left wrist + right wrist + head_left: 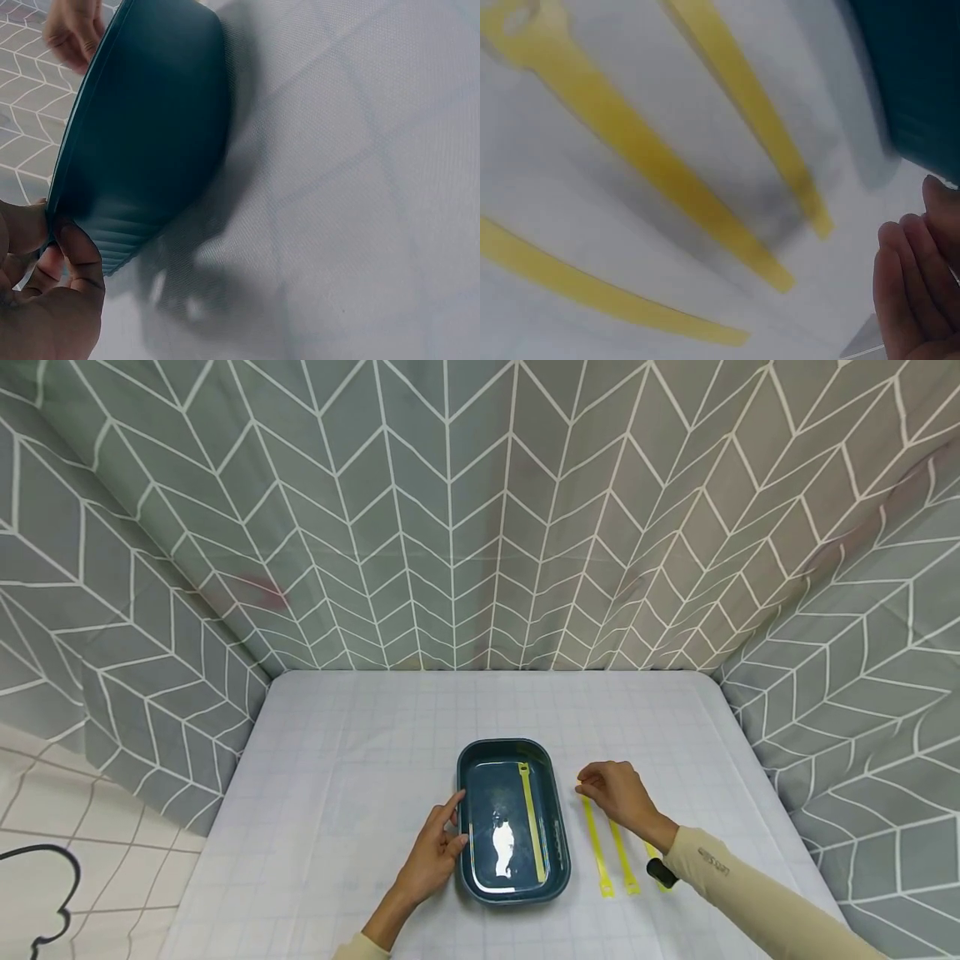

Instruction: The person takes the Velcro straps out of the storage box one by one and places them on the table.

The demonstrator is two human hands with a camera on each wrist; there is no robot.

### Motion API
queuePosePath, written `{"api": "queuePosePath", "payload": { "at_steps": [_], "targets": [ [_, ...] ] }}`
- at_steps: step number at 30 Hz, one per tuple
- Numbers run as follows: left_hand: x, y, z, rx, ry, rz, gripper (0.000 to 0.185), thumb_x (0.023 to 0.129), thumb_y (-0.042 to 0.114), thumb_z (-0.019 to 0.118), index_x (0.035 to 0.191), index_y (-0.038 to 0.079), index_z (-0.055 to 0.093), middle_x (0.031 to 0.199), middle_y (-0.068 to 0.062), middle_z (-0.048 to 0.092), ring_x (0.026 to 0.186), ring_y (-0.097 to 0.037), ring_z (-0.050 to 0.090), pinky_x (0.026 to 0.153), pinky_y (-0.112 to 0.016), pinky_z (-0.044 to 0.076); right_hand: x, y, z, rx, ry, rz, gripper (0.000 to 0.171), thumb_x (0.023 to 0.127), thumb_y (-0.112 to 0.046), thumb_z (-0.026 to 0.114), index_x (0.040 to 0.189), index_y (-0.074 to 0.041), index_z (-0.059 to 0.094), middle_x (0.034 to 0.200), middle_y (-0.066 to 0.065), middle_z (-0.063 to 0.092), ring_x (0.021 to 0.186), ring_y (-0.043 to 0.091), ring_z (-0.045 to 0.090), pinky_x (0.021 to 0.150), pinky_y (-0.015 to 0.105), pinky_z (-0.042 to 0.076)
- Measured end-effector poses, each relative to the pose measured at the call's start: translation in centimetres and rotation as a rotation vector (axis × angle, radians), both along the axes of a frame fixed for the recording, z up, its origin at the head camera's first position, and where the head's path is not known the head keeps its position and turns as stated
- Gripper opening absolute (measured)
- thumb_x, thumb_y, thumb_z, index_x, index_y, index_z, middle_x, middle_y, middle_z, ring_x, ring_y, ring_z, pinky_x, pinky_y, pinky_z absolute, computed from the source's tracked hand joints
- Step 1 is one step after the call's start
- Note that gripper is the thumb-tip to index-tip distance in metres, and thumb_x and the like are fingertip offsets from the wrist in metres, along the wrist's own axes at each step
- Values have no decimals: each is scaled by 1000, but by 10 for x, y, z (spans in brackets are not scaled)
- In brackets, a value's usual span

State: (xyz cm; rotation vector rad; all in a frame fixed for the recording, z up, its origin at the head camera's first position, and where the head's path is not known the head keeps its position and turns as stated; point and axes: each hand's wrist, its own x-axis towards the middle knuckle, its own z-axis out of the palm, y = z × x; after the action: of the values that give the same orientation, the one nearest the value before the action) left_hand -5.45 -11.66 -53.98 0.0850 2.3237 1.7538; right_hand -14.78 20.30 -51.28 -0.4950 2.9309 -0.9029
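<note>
A dark teal tray (512, 897) sits at the table's front centre with one yellow strip (531, 827) lying lengthwise inside it. My left hand (459, 818) is at its left rim; in the left wrist view the thumb and a finger (79, 259) pinch the edge of the tray (150, 135). To the right of the tray, yellow strips (597, 852) (623, 860) lie flat on the cloth, a third partly under my wrist. My right hand (592, 785) arches over their far ends; its fingers (911, 292) hold nothing and stay clear of the strips (667, 180).
The table has a pale grid-patterned cloth (360, 760). A grey chevron curtain (480, 527) closes in the back and both sides. A black wrist device (662, 873) sits on my right sleeve. Tiled floor (67, 827) shows past the table's left edge.
</note>
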Motion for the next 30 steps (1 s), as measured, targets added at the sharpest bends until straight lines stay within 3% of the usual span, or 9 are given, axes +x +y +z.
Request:
{"api": "queuePosePath", "payload": {
  "at_steps": [7,14,19,23,30],
  "targets": [
    [0,-2,-2,25,9,-21,66,97,-4,58,156,9,33,113,-12,41,59,-2,42,54,-17,37,-8,-18,8,90,147,106,20,81,-9,82,99,-4,76,94,7,76,85,23,72,75,42,58],
    [1,-2,-3,51,41,-17,66,96,-5,59,155,8,34,114,-12,42,55,-2,40,52,-17,35,-13,-39,19,125,166,248,27,82,-9,81,108,-5,74,106,6,73,101,25,70,88,44,56],
    [0,-3,-2,64,33,-3,66,96,-3,60,155,9,35,113,-11,42,56,-3,40,52,-17,35,-14,-50,23,186,177,429,31,84,-9,79,114,-8,72,114,6,69,109,24,66,91,40,55],
    [-1,-2,-2,53,27,-6,65,96,-3,60,155,9,35,113,-10,42,56,-2,40,52,-17,35,-16,-57,21,228,204,626,32,83,-10,80,114,-9,72,117,5,66,111,23,64,91,36,55],
    [-1,-2,-4,58,19,-2,66,95,-4,60,155,8,34,113,-10,42,55,-2,39,52,-16,34,-18,-71,19,354,166,909,26,85,-11,79,111,-14,75,118,0,68,113,15,61,98,30,51]
  ]
}}
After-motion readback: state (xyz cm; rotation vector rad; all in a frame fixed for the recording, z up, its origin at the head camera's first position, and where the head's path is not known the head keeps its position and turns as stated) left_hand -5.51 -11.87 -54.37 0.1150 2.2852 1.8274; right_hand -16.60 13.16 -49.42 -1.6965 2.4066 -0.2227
